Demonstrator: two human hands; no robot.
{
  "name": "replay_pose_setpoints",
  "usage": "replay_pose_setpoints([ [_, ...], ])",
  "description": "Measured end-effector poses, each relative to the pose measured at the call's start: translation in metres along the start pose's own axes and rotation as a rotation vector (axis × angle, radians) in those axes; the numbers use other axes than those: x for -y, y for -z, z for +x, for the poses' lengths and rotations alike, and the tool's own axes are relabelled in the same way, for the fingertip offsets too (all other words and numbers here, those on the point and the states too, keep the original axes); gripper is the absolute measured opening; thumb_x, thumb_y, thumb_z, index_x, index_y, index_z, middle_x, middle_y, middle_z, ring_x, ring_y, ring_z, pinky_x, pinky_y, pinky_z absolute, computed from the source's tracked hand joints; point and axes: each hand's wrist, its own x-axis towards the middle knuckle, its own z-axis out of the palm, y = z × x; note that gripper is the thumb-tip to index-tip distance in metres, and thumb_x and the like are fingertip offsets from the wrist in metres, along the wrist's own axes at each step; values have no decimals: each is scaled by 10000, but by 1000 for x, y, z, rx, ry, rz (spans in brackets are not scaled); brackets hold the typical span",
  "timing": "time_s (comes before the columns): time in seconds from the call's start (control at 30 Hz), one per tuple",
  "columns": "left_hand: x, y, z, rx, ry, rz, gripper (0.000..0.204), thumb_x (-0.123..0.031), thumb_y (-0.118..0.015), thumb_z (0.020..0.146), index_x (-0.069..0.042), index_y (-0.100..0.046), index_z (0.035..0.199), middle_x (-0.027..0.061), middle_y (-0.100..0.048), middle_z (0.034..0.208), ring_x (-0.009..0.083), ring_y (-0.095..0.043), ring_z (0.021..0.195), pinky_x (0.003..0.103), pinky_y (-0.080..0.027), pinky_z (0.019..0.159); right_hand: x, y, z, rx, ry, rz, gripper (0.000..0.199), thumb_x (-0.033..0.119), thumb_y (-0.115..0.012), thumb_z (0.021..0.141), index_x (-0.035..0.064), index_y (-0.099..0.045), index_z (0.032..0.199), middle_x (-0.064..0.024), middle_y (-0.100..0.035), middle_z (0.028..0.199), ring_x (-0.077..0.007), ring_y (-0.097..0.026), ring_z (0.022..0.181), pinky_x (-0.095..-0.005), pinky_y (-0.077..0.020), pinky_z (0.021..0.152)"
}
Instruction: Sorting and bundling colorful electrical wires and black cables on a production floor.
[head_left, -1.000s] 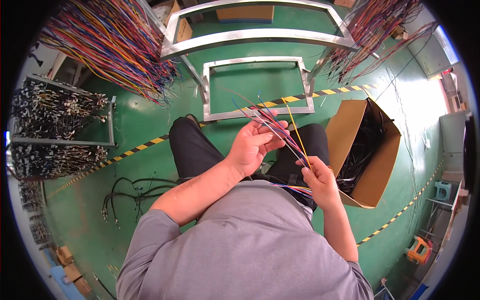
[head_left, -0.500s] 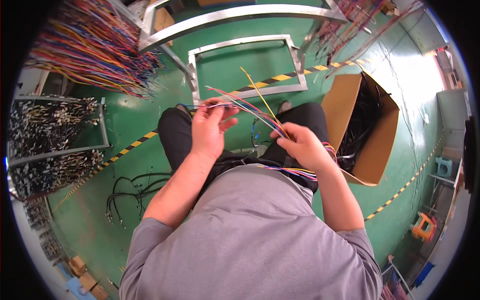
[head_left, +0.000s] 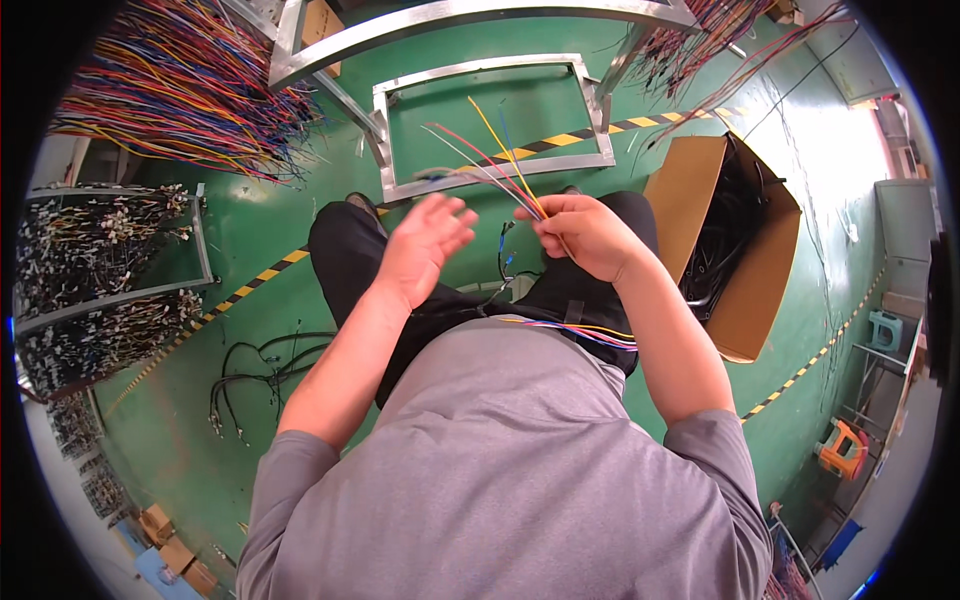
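In my right hand [head_left: 577, 232], thumb and fingers pinch a small bundle of thin wires [head_left: 510, 170]. Yellow, red, white and blue ends fan out up and to the left. My left hand [head_left: 428, 245] is open just left of the bundle, its fingers spread and apart from the wires. A blurred end of a wire shows above its fingertips. Another bunch of coloured wires [head_left: 575, 328] lies across my lap, under my right forearm. Between my knees hangs a dark cable with blue connectors [head_left: 507, 262].
A metal frame [head_left: 490, 65] stands ahead of me. Thick bundles of coloured wires [head_left: 190, 90] hang at the far left. To the right is a cardboard box [head_left: 685, 205] of black cables. Black cable harnesses [head_left: 265, 370] lie on the green floor at left.
My left hand has let go of the wire ends and opened. My right hand has moved a little up and left with the bundle, whose ends now point more upward.
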Motion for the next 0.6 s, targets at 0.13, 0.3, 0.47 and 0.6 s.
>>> replay_pose_setpoints([
  [0.13, 49, -49, 9, 499, 86, 271, 552, -36, -700, 998, -46, -482, 1505, 134, -598, 1433, 277, -664, 1259, 419, -569, 1051, 10, -18, 7, 103, 62, 59, 477, -13, -543, 941, -70, -610, 1410, -63, -649, 994, -134, -599, 836, -264, -497, 780],
  [0.3, 57, -98, 46, 423, 276, 60, 335, -133, -623, 1085, -39, -554, 1398, 102, -701, 1246, 254, -704, 1148, 426, -576, 1057, 38, 8, -7, -18, 289, -656, 548, 0, -553, 960, 13, -583, 1507, -78, -711, 1220, -139, -647, 1081, -270, -532, 901],
  [0.47, 64, -106, 69, 384, 304, 69, 194, -171, -523, 1139, -45, -611, 1257, 163, -723, 1248, 291, -697, 1218, 433, -568, 1083, 13, 50, -82, -562, 547, -736, 402, 14, -611, 993, 20, -661, 1391, -75, -733, 1190, -134, -676, 1056, -288, -543, 908],
  [0.6, 89, -96, 82, 311, 372, 49, 183, -167, -518, 1141, -43, -614, 1235, 156, -724, 1210, 304, -690, 1238, 438, -557, 1104, -72, 71, -140, -952, 475, -705, 129, 4, -664, 990, -16, -733, 1098, -23, -719, 980, -83, -642, 870, -246, -518, 778],
])
